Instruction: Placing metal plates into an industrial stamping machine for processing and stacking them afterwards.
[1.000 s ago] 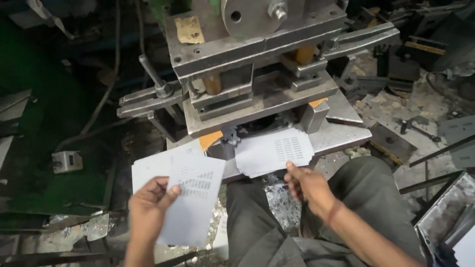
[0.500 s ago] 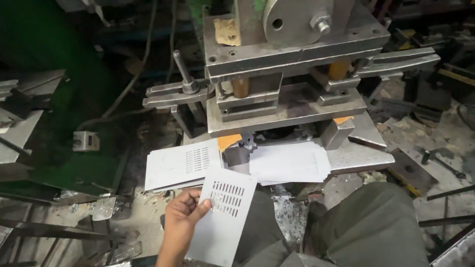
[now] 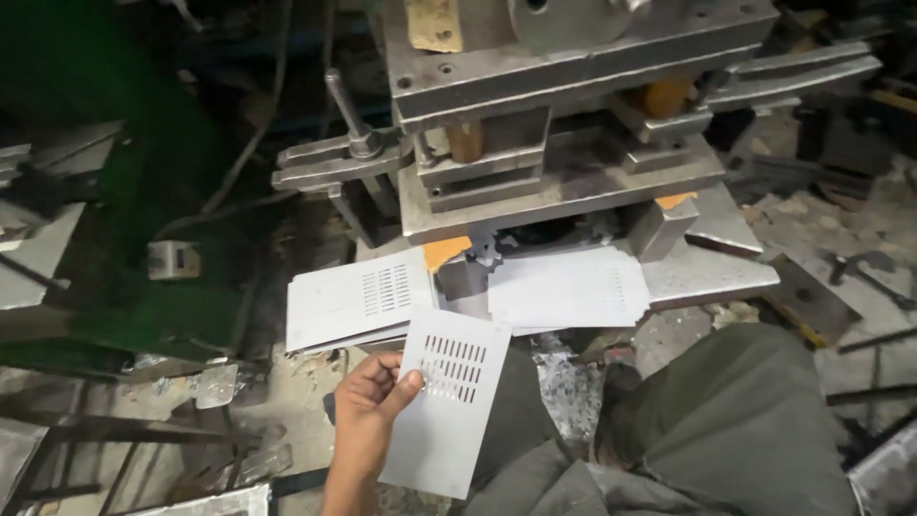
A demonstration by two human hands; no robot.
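Right hand gone from view; left hand (image 3: 368,420) pinching slotted sheet (image 3: 445,401)

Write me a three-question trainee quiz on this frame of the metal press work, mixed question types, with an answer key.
1. True or false: the left hand holds a slotted metal sheet by its left edge.
2. Multiple choice: where does the stack of slotted sheets lie? A) on the person's lap B) left of the press die, at its base C) on top of the press.
3. Short answer: is the right hand visible?

Key:
1. True; thumb on top, fingers beneath.
2. B.
3. No, it is out of view; only the blank sheet lies under the die on that side.
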